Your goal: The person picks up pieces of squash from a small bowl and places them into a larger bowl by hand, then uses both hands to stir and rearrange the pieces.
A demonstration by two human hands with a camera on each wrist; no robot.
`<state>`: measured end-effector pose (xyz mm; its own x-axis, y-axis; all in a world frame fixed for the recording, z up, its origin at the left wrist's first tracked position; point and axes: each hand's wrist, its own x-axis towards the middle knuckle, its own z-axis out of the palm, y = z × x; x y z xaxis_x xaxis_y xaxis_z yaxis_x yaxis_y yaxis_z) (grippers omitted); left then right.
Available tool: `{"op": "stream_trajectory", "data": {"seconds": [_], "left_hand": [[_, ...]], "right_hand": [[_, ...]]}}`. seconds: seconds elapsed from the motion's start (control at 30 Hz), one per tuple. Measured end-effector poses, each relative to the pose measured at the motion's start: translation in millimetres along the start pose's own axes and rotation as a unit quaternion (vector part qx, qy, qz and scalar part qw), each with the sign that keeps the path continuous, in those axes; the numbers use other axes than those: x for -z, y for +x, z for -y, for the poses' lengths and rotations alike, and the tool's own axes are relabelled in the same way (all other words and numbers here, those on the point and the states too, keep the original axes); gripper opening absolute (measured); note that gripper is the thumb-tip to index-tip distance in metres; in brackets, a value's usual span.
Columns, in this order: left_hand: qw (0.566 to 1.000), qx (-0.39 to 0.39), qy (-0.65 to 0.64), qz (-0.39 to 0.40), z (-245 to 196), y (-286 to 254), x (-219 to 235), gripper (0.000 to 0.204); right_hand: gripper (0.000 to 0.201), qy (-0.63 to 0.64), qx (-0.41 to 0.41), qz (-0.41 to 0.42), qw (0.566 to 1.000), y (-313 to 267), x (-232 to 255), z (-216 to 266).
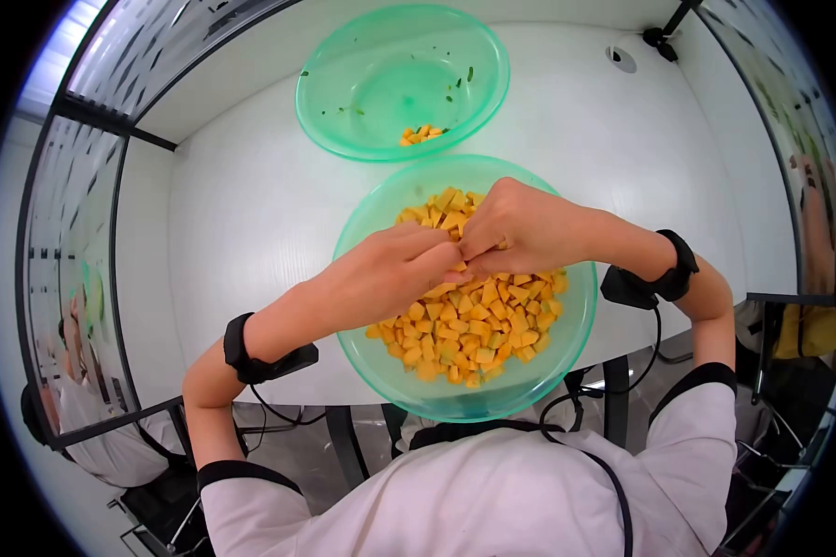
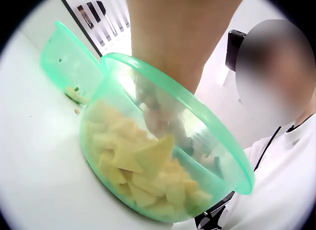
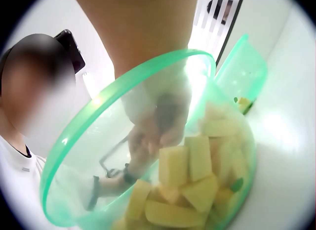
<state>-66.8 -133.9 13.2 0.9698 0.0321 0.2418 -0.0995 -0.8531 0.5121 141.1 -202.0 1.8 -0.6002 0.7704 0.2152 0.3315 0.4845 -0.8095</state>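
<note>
Found at the front edge of a white tabletop (image 1: pixel 241 232): a translucent green near bowl (image 1: pixel 581 325), heaped with diced orange chunks (image 1: pixel 474 334), with rim out to that edge in the head view. Just beyond, toward the back wall: a green far bowl (image 1: pixel 344 84), with a few chunks and dark green scraps at the bottom. Cannot tell whether touching at the rims. To left and right of both, bare white surface out to the side panels, with a round cable hole (image 1: pixel 620 59) near the far right corner.

Over the heap, inside the near bowl's rim, fingertips brought together from both sides: left hand (image 1: pixel 395 269) from the left, right hand (image 1: pixel 529 227) from the right, with wrists above the rim. Fingers bent inward on both, bunched close at the meeting point. Cannot tell from any view whether pinching a chunk between them, or how tightly pressed. Around each forearm, a black strap.
</note>
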Motion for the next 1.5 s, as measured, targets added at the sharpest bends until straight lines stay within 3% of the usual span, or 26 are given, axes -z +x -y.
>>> {"op": "stream_trajectory", "data": {"seconds": [0.1,0.3,0.47,0.63,0.77,0.87,1.0,1.03,1.2,1.33,1.4,1.5], "left_hand": [[1.000,-0.013,0.013,0.006,3,-3,-4,0.015],[0.999,-0.004,0.036,-0.016,2,1,-3,0.019],[0.993,0.052,0.109,0.004,5,-2,0,0.022],[0.986,0.047,0.161,0.024,8,-3,4,0.021],[0.980,0.041,0.193,0.001,13,-1,18,0.018],[0.977,0.078,0.199,-0.024,17,5,40,0.011],[0.971,0.124,0.207,-0.009,37,17,68,0.012],[0.966,0.129,0.222,0.015,41,23,74,0.018],[0.959,0.197,0.182,0.092,89,42,77,0.012],[0.960,0.180,0.153,0.150,119,51,61,0.026],[0.958,0.176,0.134,0.182,128,54,56,0.027],[0.953,0.184,0.122,0.207,135,64,55,0.025]], "right_hand": [[0.006,-0.023,0.039,0.002,0.999,-2,-5,-6],[0.013,-0.050,-0.045,0.002,0.998,-2,-1,7],[0.014,-0.048,-0.049,-0.009,0.998,-6,-5,3],[0.014,-0.109,-0.036,-0.009,0.993,-12,-5,1],[0.022,-0.189,-0.045,0.032,0.980,-17,-2,6],[0.030,-0.218,-0.051,0.049,0.973,-19,0,8],[0.042,-0.169,-0.064,0.057,0.982,-18,7,8],[0.043,-0.163,-0.049,0.044,0.984,-18,6,7],[0.038,-0.165,-0.016,0.030,0.986,-17,2,-2],[0.036,-0.167,-0.028,0.044,0.985,-17,2,-1],[0.027,-0.196,0.010,0.024,0.980,-17,1,-3],[0.028,-0.193,0.005,0.025,0.981,-16,1,-3]]}}
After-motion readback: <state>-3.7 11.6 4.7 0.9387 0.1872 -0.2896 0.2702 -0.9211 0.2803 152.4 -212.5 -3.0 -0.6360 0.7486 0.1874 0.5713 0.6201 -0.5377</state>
